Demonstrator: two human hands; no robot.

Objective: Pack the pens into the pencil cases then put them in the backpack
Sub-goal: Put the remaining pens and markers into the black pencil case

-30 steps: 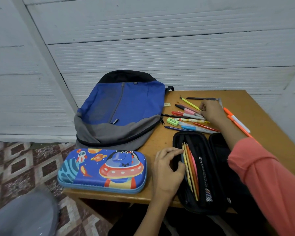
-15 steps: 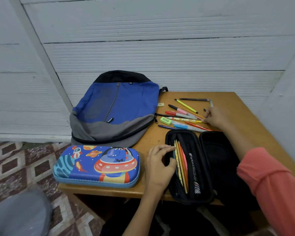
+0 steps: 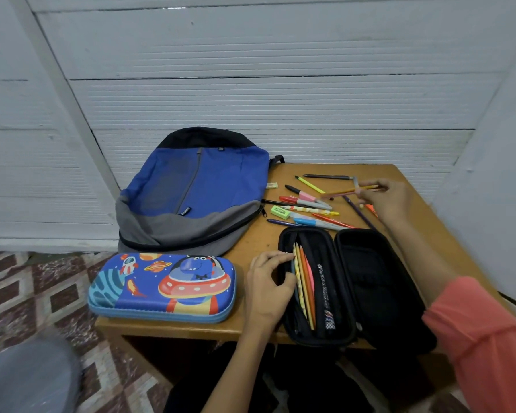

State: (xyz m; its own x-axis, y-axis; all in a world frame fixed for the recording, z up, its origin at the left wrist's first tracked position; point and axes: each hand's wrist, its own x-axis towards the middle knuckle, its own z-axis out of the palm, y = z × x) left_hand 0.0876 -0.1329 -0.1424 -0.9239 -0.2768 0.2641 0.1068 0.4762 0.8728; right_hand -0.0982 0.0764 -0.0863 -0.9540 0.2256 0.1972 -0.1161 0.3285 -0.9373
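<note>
Pinching a yellow pencil (image 3: pixel 344 191) crosswise, just beyond the open black pencil case (image 3: pixel 379 287) on the desk (image 3: pixel 259 242), the right hand (image 3: pixel 390 201) must turn it lengthwise; the left hand (image 3: pixel 265 289) grips the case's rim.

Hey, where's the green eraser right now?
In the head view, the green eraser lies on the table between the backpack and the loose pens, just beyond the open black pencil case.
</note>
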